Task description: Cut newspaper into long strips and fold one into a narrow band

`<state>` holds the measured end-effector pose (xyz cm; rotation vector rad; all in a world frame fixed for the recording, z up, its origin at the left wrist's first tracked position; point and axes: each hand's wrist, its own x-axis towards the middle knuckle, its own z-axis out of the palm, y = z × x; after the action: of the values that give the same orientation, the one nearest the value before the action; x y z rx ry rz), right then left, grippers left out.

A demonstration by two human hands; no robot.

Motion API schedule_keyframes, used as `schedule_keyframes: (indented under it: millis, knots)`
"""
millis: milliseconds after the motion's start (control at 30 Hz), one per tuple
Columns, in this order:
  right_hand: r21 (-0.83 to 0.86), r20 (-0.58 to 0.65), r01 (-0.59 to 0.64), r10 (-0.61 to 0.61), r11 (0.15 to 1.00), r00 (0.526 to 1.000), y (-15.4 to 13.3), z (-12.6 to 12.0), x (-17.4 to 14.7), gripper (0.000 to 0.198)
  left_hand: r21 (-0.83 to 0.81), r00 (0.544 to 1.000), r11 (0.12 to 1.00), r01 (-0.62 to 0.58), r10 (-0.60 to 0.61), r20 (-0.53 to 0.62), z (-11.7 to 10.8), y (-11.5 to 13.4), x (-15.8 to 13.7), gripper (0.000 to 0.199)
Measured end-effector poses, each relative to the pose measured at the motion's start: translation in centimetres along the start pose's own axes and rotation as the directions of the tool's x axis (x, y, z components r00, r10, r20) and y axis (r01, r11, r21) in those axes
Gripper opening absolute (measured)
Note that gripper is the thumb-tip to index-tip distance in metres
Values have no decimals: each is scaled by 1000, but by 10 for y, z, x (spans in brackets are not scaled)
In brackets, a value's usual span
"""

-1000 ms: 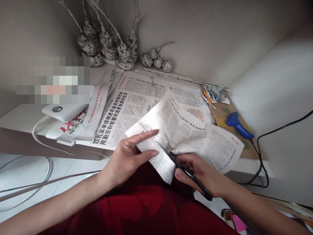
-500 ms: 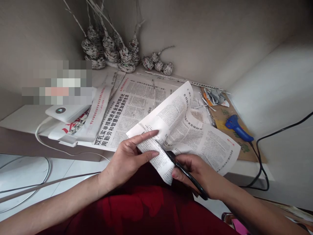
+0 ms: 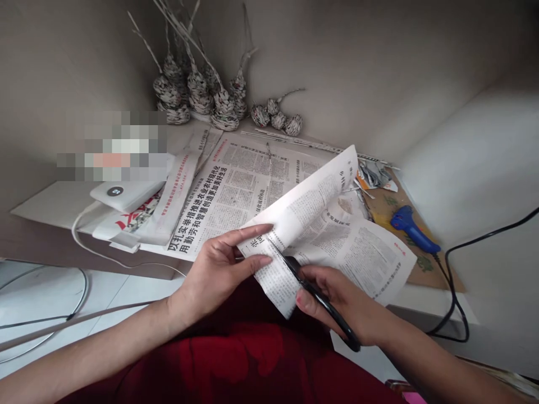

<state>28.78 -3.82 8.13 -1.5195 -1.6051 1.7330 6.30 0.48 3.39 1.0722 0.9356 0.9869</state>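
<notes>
My left hand (image 3: pixel 227 266) pinches the left edge of a newspaper sheet (image 3: pixel 309 210) between thumb and fingers. The sheet is raised over the front of the shelf, its upper part curled over. In my right hand (image 3: pixel 337 300) is a pair of black-handled scissors (image 3: pixel 326 306). Their blades lie across the sheet and point toward my left fingertips; a strip on the near side hangs down beside them. Whether the blades are fully closed I cannot make out.
More newspaper (image 3: pixel 227 185) covers the shelf. Woven paper gourds (image 3: pixel 200 92) and small woven balls (image 3: pixel 278 118) stand along the back wall, with thin paper sticks (image 3: pixel 295 140) before them. A blue glue gun (image 3: pixel 415 227) lies on cardboard at right. A white device (image 3: pixel 130 188) sits at left.
The sheet has shifted to the right between my left fingers, and the scissors sit slightly differently on it. The whole view has moved a little, so the background appears farther right and lower.
</notes>
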Motion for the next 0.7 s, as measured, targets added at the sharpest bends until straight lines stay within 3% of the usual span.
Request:
schedule_keyframes:
  millis: [167,567,700]
  knots:
    - [32,22,38,-38,999,999,-8,3,5,42,-12,999,999,-30,29,-34,-2,0,1,51]
    - [98,-16,-29,30,995,999,5,4,8,42,-105,999,994,-1,-3,-32,-2,0,3,56]
    - [42,-17,-59,59,997,998,3,3,10,42,-109,1000,994,25,-27,-13,-2,3,2,65]
